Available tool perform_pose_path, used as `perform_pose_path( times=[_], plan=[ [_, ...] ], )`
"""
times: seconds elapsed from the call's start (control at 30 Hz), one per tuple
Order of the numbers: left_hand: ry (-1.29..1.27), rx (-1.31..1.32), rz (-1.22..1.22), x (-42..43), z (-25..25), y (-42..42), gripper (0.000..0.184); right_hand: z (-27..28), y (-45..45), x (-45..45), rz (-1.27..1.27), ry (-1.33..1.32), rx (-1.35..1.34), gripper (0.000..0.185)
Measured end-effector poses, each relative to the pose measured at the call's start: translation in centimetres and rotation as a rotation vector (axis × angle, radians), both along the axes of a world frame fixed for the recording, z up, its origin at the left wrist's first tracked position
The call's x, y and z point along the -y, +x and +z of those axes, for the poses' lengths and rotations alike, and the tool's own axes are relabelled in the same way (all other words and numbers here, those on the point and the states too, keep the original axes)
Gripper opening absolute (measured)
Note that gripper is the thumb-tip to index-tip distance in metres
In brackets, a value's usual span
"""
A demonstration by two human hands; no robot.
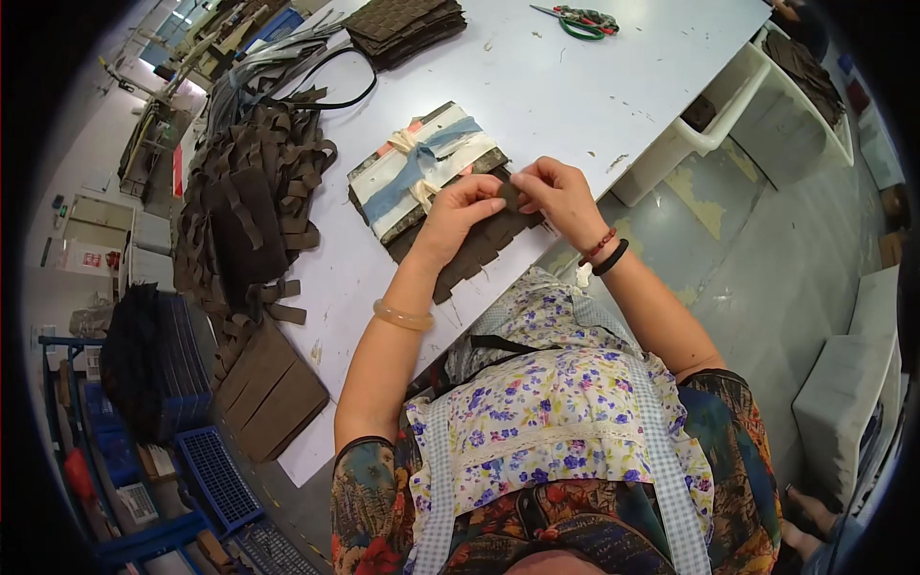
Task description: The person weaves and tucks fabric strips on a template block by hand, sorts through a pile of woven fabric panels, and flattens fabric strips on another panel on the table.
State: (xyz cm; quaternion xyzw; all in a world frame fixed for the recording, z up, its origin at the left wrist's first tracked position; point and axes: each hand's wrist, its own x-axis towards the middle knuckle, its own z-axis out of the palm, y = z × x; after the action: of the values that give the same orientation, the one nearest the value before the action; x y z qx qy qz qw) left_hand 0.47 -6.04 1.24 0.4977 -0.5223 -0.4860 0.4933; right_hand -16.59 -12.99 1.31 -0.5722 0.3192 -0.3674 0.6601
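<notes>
At the near edge of the white table [537, 105], my left hand [458, 216] and my right hand [563, 199] are close together. Both pinch a small dark brown fabric piece [508, 197] between thumb and fingers. Beneath them lies a brown fabric panel [470, 257] with a notched edge; whether the pinched piece belongs to it, I cannot tell. Just beyond my left hand rests a flat bundle [388, 196] with white strips across its top, tied with blue and cream cloth. My fingers hide part of the panel.
Brown fabric straps [287, 168] are heaped at the left, above a folded brown panel [273, 388]. Stacked brown woven panels [407, 29] and green-handled scissors [583, 25] lie at the far side. White bins [714, 129] stand right of the table; a blue crate [218, 474] is lower left.
</notes>
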Motion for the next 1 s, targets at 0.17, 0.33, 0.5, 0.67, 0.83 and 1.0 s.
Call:
perform_pose_path(
  times=[0.17, 0.33, 0.5, 0.67, 0.83, 1.0],
  plan=[
    [-0.102, -0.504, -0.038, 0.3, -0.6, 1.3, 0.014, -1.5, -1.0, 0.2, 0.038, -0.552, -0.368, 0.012],
    [-0.113, -0.538, -0.060, 0.1, -0.2, 0.4, 0.019, -0.2, -1.5, -0.4, 0.062, -0.829, -0.565, 0.020],
    [-0.123, -0.499, -0.051, 0.5, -0.7, -0.2, 0.020, 0.1, -1.5, -0.2, 0.068, -0.851, -0.664, 0.022],
    [-0.134, -0.513, -0.061, 0.5, -0.3, -1.4, 0.020, 0.9, -1.7, -0.6, 0.037, -0.834, -0.738, 0.022],
    [-0.135, -0.477, -0.054, 1.0, -0.7, -1.7, 0.018, 0.5, -2.1, -0.8, -0.048, -0.872, -0.731, 0.020],
    [-0.110, -0.518, -0.046, 1.3, -0.7, -2.0, 0.015, 0.7, -2.5, -0.8, -0.018, -0.940, -0.762, 0.020]
  ],
)
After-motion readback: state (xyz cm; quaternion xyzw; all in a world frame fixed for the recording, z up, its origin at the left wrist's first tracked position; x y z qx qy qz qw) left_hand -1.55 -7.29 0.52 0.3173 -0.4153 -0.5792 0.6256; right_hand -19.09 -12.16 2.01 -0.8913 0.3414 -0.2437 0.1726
